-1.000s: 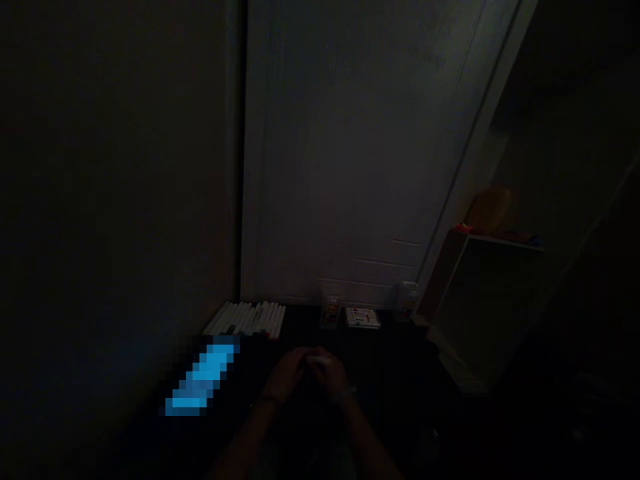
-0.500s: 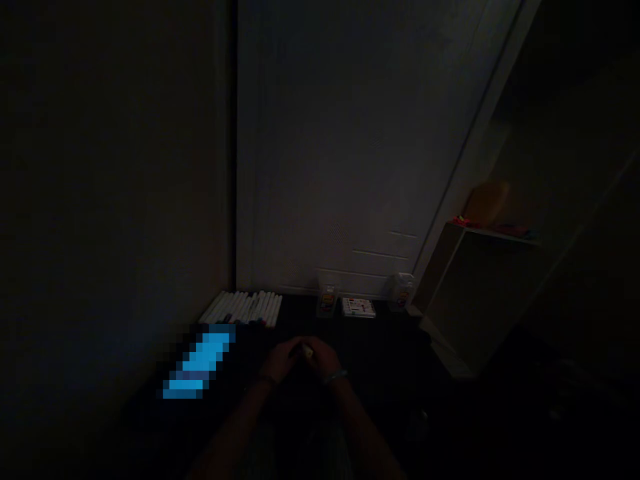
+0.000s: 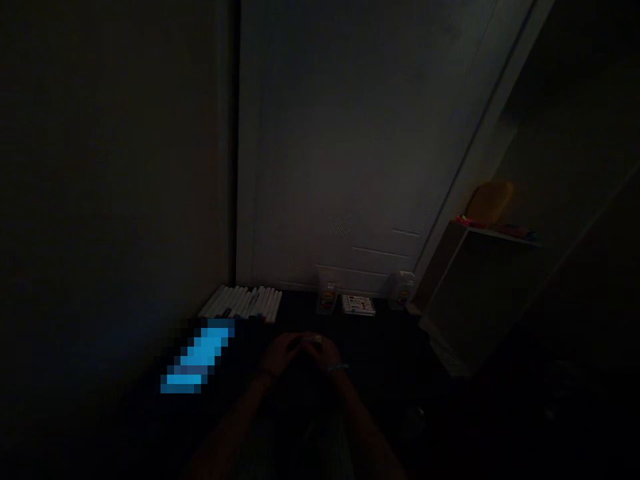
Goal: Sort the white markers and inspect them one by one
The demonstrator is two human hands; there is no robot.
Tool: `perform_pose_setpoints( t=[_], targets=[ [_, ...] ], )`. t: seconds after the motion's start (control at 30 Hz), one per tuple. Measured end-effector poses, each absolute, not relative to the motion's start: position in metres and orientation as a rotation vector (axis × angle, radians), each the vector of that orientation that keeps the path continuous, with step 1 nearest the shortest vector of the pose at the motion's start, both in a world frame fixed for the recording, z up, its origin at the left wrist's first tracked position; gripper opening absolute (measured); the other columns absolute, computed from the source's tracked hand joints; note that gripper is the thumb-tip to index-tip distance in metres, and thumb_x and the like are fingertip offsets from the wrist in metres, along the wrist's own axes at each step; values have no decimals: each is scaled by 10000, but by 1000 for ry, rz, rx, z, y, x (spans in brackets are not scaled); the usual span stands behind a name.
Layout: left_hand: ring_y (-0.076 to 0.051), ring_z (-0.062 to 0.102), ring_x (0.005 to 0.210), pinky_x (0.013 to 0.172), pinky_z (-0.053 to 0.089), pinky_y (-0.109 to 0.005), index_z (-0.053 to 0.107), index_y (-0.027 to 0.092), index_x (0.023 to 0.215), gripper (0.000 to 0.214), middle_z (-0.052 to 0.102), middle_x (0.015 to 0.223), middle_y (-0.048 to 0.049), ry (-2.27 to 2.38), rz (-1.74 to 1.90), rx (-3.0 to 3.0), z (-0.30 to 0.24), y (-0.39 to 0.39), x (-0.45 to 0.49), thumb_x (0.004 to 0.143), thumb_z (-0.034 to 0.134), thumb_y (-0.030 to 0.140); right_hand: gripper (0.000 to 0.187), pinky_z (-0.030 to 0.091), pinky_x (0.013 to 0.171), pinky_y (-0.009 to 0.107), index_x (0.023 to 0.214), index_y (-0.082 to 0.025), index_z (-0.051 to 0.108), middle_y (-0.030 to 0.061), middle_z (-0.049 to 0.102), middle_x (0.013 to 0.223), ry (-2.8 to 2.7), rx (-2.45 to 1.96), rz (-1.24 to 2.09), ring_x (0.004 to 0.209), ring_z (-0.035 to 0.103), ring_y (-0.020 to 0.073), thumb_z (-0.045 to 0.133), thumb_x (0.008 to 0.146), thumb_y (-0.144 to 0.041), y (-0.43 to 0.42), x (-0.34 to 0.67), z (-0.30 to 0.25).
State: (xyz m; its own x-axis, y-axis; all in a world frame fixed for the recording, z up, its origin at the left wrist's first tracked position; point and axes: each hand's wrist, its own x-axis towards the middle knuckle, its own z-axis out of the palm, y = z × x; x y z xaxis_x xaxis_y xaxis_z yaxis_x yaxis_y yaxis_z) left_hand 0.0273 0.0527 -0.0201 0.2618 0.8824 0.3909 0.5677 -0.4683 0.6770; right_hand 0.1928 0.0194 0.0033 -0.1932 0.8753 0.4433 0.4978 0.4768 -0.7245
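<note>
In the dim light, my left hand (image 3: pixel 280 352) and my right hand (image 3: pixel 325 351) meet low over the dark table. Between their fingers is a small slim thing that looks like a marker (image 3: pixel 318 339), lying roughly crosswise, its pale yellowish end by the right fingers. Both hands are closed around it; the fingers partly hide it and the darkness blurs its details. Beyond the left hand, a row of white markers (image 3: pixel 245 303) lies side by side. Past the right hand sits a flat white pack (image 3: pixel 358 305) with small coloured marks.
A clear labelled container (image 3: pixel 327 298) stands against the pale back panel (image 3: pixel 350 147), another container (image 3: pixel 402 291) to its right. A glowing blue, pixelated screen (image 3: pixel 200 357) lies at left. The box-like shelf (image 3: pixel 480 300) at right carries an orange item (image 3: pixel 491 203).
The held marker has turned from pointing towards me to lying more crosswise, its yellowish end shifting right and slightly up. Both hands stay together, and the view has shifted slightly.
</note>
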Motion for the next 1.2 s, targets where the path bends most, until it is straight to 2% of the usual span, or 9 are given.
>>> perform_pose_setpoints(
  t=[0.17, 0.47, 0.6, 0.8, 1.03, 1.2],
  targets=[
    [-174, 531, 1000, 913, 392, -327, 605, 231, 998, 280, 606, 1045, -33, 1327, 1094, 2225, -20, 54, 25, 731, 555, 296, 295, 453, 830, 335, 1031, -312, 593, -13, 630, 1032, -1834, -1184, 540, 951, 581, 185, 565, 751, -398, 21, 194, 0],
    [-174, 526, 960, 888, 392, -331, 612, 216, 972, 243, 607, 997, -36, 1318, 1060, 2279, -17, 50, 26, 744, 540, 263, 269, 460, 805, 312, 1011, -312, 602, -20, 644, 989, -1823, -1175, 563, 913, 594, 173, 529, 771, -408, 15, 192, 6],
    [-171, 536, 943, 874, 401, -321, 622, 209, 936, 227, 609, 972, -33, 1281, 1108, 2186, -14, 49, 27, 721, 558, 246, 277, 464, 779, 291, 1007, -281, 600, -11, 641, 978, -1809, -1169, 628, 886, 594, 164, 544, 758, -388, 17, 192, 7],
    [-148, 560, 777, 735, 436, -268, 643, 204, 901, 220, 616, 853, -26, 1239, 1027, 2121, -6, 45, 27, 712, 562, 281, 314, 461, 735, 265, 995, -252, 590, -8, 647, 896, -1755, -1120, 657, 810, 594, 155, 585, 717, -398, 16, 191, 7],
    [-147, 565, 745, 696, 439, -250, 659, 194, 852, 255, 622, 811, -28, 1288, 1042, 2061, -6, 43, 28, 721, 540, 378, 340, 467, 651, 263, 955, -187, 617, 24, 652, 825, -1575, -1185, 630, 728, 587, 165, 589, 705, -416, 22, 197, -1],
    [-144, 576, 767, 721, 449, -252, 650, 195, 879, 232, 628, 842, -24, 1262, 1066, 2067, -12, 46, 27, 721, 551, 333, 328, 467, 669, 274, 941, -188, 635, 34, 657, 844, -1580, -1155, 606, 742, 589, 173, 602, 700, -408, 21, 198, 0]
  ],
)
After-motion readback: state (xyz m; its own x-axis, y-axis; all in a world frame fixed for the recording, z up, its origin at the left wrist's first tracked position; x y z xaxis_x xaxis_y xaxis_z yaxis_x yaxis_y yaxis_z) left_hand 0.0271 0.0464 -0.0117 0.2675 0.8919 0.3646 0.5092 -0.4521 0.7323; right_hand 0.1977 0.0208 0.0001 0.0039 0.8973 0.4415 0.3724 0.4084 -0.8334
